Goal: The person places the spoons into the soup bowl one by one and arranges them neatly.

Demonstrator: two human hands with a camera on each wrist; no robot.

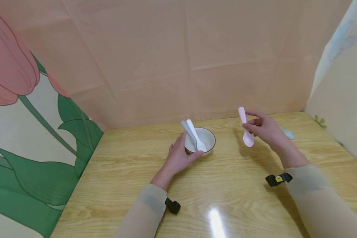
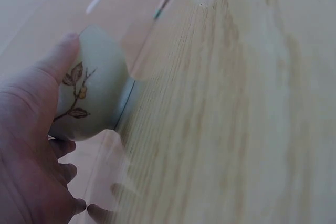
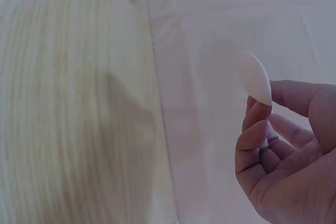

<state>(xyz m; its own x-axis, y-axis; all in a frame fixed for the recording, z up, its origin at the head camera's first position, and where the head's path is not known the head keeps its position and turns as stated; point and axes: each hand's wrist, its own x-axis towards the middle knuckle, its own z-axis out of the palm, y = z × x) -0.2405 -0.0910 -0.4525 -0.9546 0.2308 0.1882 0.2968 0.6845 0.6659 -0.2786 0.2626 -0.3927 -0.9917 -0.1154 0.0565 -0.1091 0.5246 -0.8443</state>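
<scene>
A white bowl (image 1: 209,138) with a dark rim stands on the table, and the left wrist view shows a brown leafy sprig on the bowl's outside (image 2: 97,85). My left hand (image 1: 178,155) grips the bowl, thumb at its near side and fingers around its left. Two spoons lean inside it: a white spoon (image 1: 193,130) and a grey-blue spoon (image 1: 185,126), handles rising past the rim. To the right, my right hand (image 1: 264,129) pinches a pink spoon (image 1: 248,139) above the table, handle up and scoop down. In the right wrist view only part of the spoon (image 3: 255,77) shows.
A light blue piece (image 1: 288,133) lies on the table behind my right hand, partly hidden by it. The wooden table (image 1: 122,172) ends at a pinkish backdrop (image 1: 142,66). Printed panels with flowers and leaves stand at the left (image 1: 32,181) and right (image 1: 345,99).
</scene>
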